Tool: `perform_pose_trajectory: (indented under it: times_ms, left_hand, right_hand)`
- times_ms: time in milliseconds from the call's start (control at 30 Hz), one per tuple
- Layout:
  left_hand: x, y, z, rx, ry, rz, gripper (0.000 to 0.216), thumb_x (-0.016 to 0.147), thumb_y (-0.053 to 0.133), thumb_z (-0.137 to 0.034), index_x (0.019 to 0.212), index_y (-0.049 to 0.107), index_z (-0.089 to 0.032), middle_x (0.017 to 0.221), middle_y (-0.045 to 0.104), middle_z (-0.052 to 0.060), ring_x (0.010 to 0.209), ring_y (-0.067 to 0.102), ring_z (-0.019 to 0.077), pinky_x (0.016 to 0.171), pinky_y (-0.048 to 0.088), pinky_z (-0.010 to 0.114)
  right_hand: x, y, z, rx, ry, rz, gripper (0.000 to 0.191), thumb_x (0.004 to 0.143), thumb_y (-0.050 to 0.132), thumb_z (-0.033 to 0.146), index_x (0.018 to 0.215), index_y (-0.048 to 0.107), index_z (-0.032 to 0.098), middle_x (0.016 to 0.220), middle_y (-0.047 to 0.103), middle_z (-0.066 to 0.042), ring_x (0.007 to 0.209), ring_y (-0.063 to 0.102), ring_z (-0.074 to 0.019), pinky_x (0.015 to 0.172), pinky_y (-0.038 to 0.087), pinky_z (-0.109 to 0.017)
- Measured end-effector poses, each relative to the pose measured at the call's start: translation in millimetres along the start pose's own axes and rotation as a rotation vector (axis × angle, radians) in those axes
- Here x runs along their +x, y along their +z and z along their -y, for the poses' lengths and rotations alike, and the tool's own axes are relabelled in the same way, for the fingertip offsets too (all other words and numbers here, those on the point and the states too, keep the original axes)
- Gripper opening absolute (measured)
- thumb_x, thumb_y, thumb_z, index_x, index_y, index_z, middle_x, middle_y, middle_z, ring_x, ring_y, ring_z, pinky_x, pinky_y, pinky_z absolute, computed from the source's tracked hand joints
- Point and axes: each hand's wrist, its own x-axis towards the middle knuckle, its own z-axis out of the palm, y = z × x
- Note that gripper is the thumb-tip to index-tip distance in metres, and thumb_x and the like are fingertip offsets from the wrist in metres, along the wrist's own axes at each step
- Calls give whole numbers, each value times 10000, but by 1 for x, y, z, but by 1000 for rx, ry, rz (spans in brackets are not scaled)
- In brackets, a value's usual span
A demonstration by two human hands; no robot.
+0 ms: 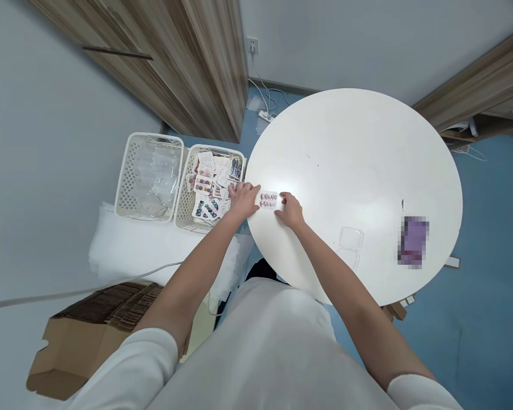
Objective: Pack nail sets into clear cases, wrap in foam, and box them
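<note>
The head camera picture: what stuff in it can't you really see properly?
All in the head view:
Purple thing on the white table: blurred into blocks, so I can't say what it is.
Small card between the left hand and right hand: fine details too small.
Printed cards in the basket: writing too small; lower ones covered by upper ones.
Wooden cabinet: cut off by the top edge.

Floor [491, 228]: blue, widest at 3 to 4 o'clock. Walls [346, 45]: plain, pale grey, at 9 and 12 o'clock. Tall wood-grain cabinet [188, 68]: 11 o'clock. Second wood-grain unit [483, 85]: 2 o'clock, with open shelf [491, 126]. Wall socket [252, 45]: 12 o'clock, plug inserted. Round white bench [346, 142]: 3 o'clock, surface softly reflecting light.
</note>
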Motion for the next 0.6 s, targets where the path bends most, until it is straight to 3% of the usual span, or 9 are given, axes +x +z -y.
perform_pose_trajectory:
  times_ms: [267, 600]
  left_hand:
    - [3, 4, 2, -51, 10, 43, 519, 669, 609, -255, 1165, 461, -298, 1082, 504, 73, 1086, 338, 305, 929, 123, 516]
    - [2, 6, -2, -115, -16, 32, 490, 662, 593, -171, 1123, 472, -287, 1076, 535, 65, 1088, 360, 302, 925, 144, 514]
  right_hand:
    - [12, 2, 7, -37, 55, 53, 558, 658, 603, 198, 1168, 392, 283, 936, 529, -10, 871, 507, -185, 774, 339, -360]
    - [10, 7, 10, -97, 46, -10, 539, 659, 583, 150, 1155, 421, 284, 937, 532, -28, 889, 502, -211, 763, 320, -373]
